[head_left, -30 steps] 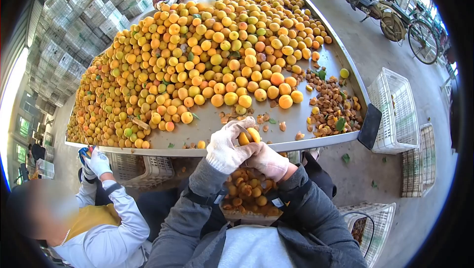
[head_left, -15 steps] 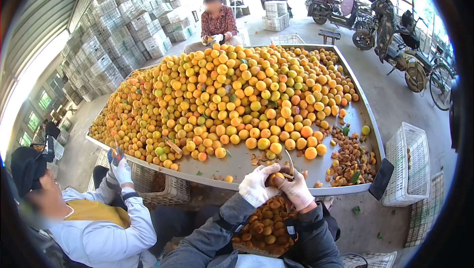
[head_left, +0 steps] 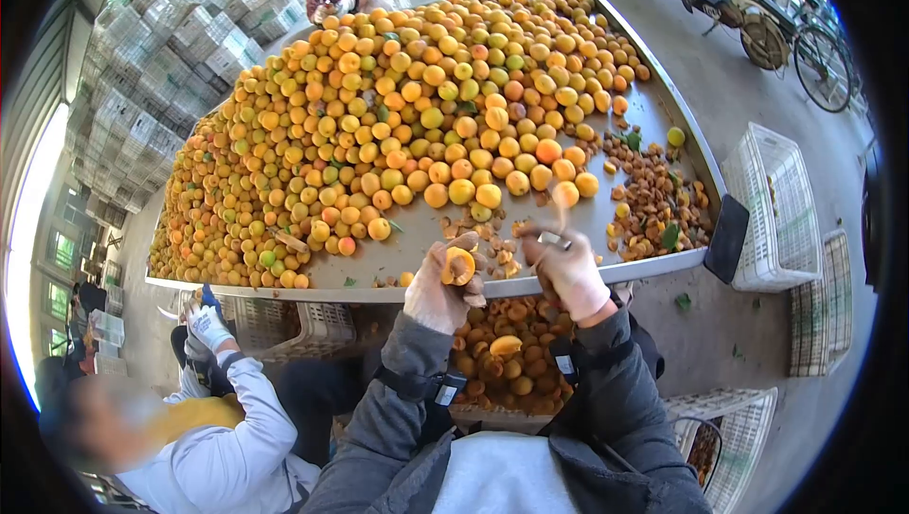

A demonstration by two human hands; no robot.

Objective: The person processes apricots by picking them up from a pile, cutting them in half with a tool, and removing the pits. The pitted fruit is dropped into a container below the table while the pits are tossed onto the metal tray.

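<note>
The metal table (head_left: pixel 417 247) carries a broad heap of apricots (head_left: pixel 417 107) across its far and left parts, with a pile of pits (head_left: pixel 653 202) by its right edge. Below the near edge, halved fruit (head_left: pixel 502 372) lies between the forearms. At that edge the gloved hands are apart. The left hand (head_left: pixel 436 292) is clamped on an apricot half (head_left: pixel 459 266), cut face up. The right hand (head_left: pixel 573 273) grips a blurred knife (head_left: pixel 552 239).
</note>
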